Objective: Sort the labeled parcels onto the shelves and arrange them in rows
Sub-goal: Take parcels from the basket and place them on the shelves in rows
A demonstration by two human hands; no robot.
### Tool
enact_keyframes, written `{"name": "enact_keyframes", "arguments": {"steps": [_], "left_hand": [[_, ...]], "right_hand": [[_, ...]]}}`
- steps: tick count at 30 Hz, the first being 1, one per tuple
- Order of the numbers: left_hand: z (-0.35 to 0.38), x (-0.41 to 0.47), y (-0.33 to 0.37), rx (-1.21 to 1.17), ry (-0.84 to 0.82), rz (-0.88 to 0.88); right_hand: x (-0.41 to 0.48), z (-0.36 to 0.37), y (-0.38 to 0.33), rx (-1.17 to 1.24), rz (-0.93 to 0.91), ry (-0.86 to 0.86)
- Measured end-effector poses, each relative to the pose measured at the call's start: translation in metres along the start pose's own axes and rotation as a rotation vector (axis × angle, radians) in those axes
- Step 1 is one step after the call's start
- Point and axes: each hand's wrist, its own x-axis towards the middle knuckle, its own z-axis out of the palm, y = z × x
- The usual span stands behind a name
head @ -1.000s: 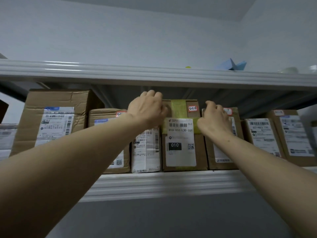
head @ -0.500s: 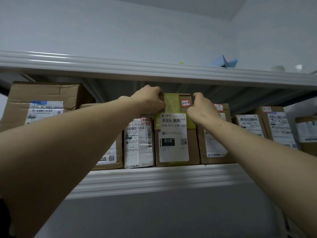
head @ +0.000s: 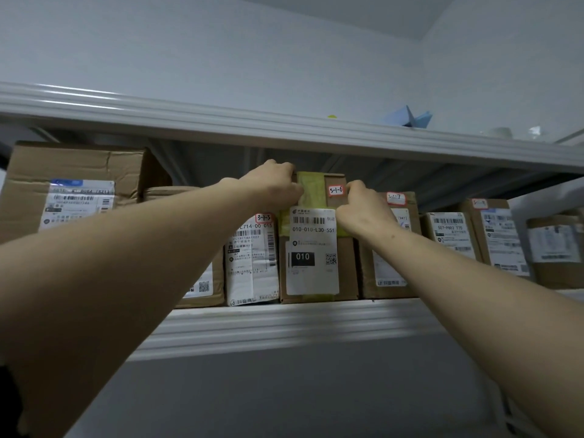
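Observation:
A brown cardboard parcel [head: 316, 267] with green tape, a white shipping label and a red-edged tag reading 3-1-6 stands upright on the white shelf [head: 284, 324], in a row of parcels. My left hand [head: 271, 184] grips its upper left corner with curled fingers. My right hand [head: 363, 207] grips its upper right edge. To its left stands the parcel tagged 3-1-5 [head: 252, 260]. The parcel tagged 3-1-7 [head: 392, 248] is right beside it on the right.
A large creased box [head: 72, 184] stands at the left end of the row. More labeled parcels [head: 493, 235] continue to the right. The upper shelf [head: 221, 118] hangs close above the parcels and carries blue folded paper [head: 410, 116].
Both hands have stayed on the top corners of the 3-1-6 parcel and shifted slightly inward. The view has moved closer to the shelf and a little to the right.

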Motion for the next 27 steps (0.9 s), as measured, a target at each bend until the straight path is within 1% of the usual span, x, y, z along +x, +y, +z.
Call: {"name": "enact_keyframes", "arguments": {"steps": [5, 7, 9, 11, 13, 15, 17, 20, 23, 27], "left_hand": [[-0.003, -0.002, 0.003, 0.039, -0.013, -0.019], [-0.006, -0.006, 0.008, 0.051, 0.014, -0.032], [-0.007, -0.011, 0.019, 0.090, 0.132, -0.012], [-0.003, -0.015, 0.038, 0.133, 0.290, 0.087], [0.005, -0.016, 0.063, 0.119, 0.354, 0.197], [0.014, -0.010, 0.090, 0.108, 0.304, 0.244], [0.026, 0.002, 0.118, 0.133, 0.215, 0.216], [0.051, 0.021, 0.148, 0.178, 0.083, 0.084], [0.070, 0.030, 0.164, 0.203, -0.026, -0.050], [0.080, 0.029, 0.177, 0.226, -0.056, -0.121]], "right_hand": [[0.000, -0.006, 0.007, 0.029, -0.004, 0.030], [-0.001, -0.015, 0.020, 0.058, -0.025, 0.068], [-0.002, -0.027, 0.039, 0.115, -0.031, 0.118], [-0.003, -0.041, 0.062, 0.181, -0.012, 0.160], [-0.005, -0.053, 0.088, 0.218, 0.022, 0.165], [-0.006, -0.062, 0.112, 0.221, 0.053, 0.110], [-0.004, -0.068, 0.133, 0.220, 0.057, 0.016], [-0.006, -0.070, 0.156, 0.206, 0.046, -0.119], [-0.011, -0.063, 0.166, 0.171, 0.005, -0.235], [-0.016, -0.056, 0.170, 0.109, -0.018, -0.364]]}}
